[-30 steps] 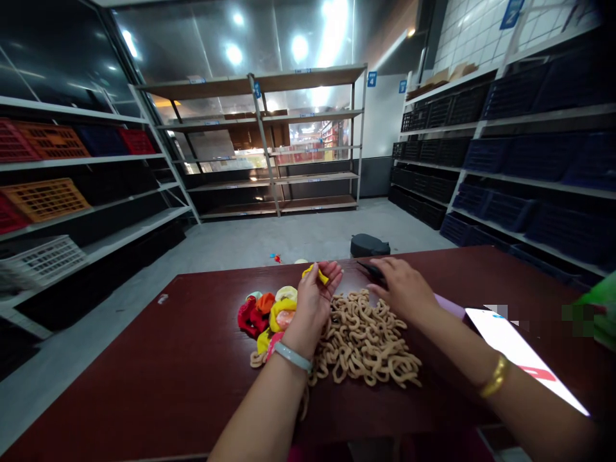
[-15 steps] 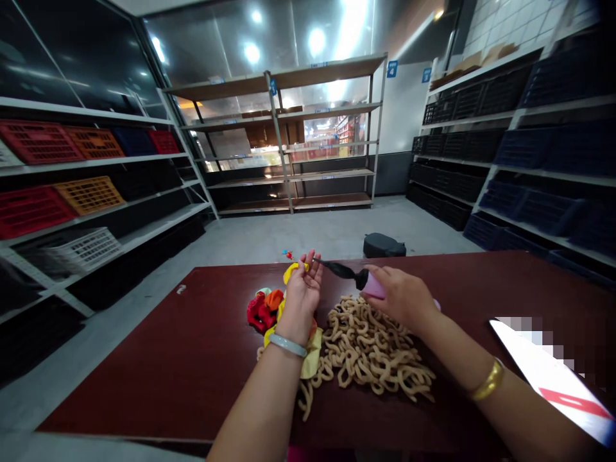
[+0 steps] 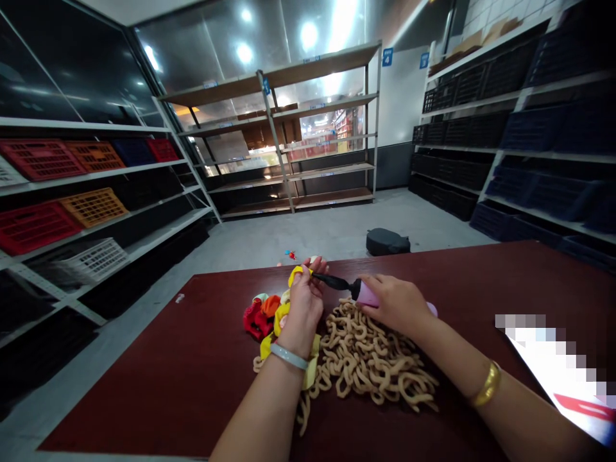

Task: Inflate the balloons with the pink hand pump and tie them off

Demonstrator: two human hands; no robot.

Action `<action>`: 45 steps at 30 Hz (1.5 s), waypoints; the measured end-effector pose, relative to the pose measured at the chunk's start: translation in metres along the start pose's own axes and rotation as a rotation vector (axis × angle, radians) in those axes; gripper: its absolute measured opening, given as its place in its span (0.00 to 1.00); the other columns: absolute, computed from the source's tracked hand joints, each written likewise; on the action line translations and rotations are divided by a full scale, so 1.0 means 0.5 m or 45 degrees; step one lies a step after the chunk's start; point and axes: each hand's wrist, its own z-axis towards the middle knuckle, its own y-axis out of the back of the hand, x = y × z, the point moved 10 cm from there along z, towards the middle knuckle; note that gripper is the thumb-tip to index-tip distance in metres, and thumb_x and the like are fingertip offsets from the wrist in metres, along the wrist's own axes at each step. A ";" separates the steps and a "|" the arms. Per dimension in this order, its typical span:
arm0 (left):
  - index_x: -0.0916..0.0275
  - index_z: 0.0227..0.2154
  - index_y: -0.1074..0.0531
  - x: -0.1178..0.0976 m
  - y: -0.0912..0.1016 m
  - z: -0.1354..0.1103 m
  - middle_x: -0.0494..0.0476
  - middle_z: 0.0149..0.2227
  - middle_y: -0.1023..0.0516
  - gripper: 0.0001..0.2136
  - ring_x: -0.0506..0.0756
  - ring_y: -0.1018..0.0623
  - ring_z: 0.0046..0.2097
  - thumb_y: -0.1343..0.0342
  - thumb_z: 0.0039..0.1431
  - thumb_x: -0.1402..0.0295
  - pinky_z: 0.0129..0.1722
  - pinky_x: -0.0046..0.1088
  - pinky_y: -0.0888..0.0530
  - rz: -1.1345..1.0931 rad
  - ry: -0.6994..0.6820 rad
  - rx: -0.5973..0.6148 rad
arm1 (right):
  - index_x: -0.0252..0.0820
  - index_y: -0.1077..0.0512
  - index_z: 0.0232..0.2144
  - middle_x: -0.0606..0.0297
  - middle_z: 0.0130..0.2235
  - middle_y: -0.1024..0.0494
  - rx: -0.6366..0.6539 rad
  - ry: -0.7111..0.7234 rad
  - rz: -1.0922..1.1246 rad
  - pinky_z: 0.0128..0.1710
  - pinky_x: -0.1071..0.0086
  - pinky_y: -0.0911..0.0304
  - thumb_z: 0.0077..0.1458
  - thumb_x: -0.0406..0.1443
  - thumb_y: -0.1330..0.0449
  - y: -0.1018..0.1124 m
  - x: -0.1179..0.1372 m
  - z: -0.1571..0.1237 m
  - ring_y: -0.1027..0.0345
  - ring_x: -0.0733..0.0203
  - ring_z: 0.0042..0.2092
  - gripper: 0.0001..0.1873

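My left hand is palm up past the pile, its fingers curled around a small yellow cloth-like piece. My right hand grips a tool with a pink-purple handle and a black tapered end. That black end reaches the fingers of my left hand at the yellow piece; the exact contact is hidden. Below the tool lies a heap of tan, curled, rope-like loops. Red, orange and yellow soft pieces lie bunched left of my left wrist, partly covered by it.
The dark red table carries everything. A bright white device or sheet, partly pixelated, lies at right. Beyond the table, a dark grey case sits on the floor. Shelves with crates line both sides; a metal rack stands behind.
The tool's black end has dipped slightly and sits closer against the yellow piece. My left fingers have curled in more. The whole view has tilted and shifted a little.
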 end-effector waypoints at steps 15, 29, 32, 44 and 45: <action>0.63 0.35 0.33 0.062 -0.019 -0.030 0.62 0.44 0.22 0.06 0.56 0.22 0.45 0.42 0.57 0.68 0.47 0.35 0.28 0.077 0.088 0.059 | 0.44 0.35 0.53 0.59 0.41 0.25 -0.069 0.021 0.065 0.35 0.64 0.41 0.49 0.48 0.43 -0.006 -0.014 -0.010 0.31 0.53 0.41 0.30; 0.52 0.53 0.37 0.021 -0.031 -0.028 0.56 0.54 0.27 0.25 0.51 0.24 0.49 0.41 0.54 0.77 0.44 0.23 0.28 0.073 0.036 0.068 | 0.46 0.36 0.54 0.58 0.44 0.25 -0.021 -0.004 0.110 0.40 0.63 0.40 0.50 0.48 0.44 -0.003 -0.011 -0.014 0.31 0.52 0.43 0.29; 0.49 0.55 0.40 0.021 -0.030 -0.033 0.55 0.53 0.26 0.27 0.52 0.25 0.49 0.42 0.55 0.77 0.47 0.25 0.29 0.021 0.013 0.058 | 0.47 0.36 0.54 0.59 0.44 0.25 -0.019 -0.022 0.118 0.41 0.63 0.40 0.50 0.47 0.43 -0.002 -0.013 -0.016 0.31 0.52 0.44 0.29; 0.61 0.45 0.29 0.060 -0.044 -0.055 0.60 0.53 0.28 0.12 0.54 0.27 0.53 0.43 0.57 0.72 0.51 0.29 0.32 0.000 0.131 0.084 | 0.47 0.37 0.55 0.59 0.44 0.25 -0.047 -0.013 0.148 0.40 0.63 0.39 0.50 0.47 0.42 0.000 -0.006 -0.011 0.31 0.52 0.45 0.30; 0.61 0.44 0.29 0.059 -0.047 -0.056 0.60 0.52 0.27 0.11 0.54 0.27 0.52 0.43 0.58 0.69 0.51 0.30 0.31 -0.019 0.164 0.096 | 0.47 0.37 0.55 0.59 0.43 0.25 -0.052 -0.014 0.145 0.39 0.63 0.39 0.50 0.47 0.42 0.001 -0.007 -0.012 0.31 0.52 0.44 0.30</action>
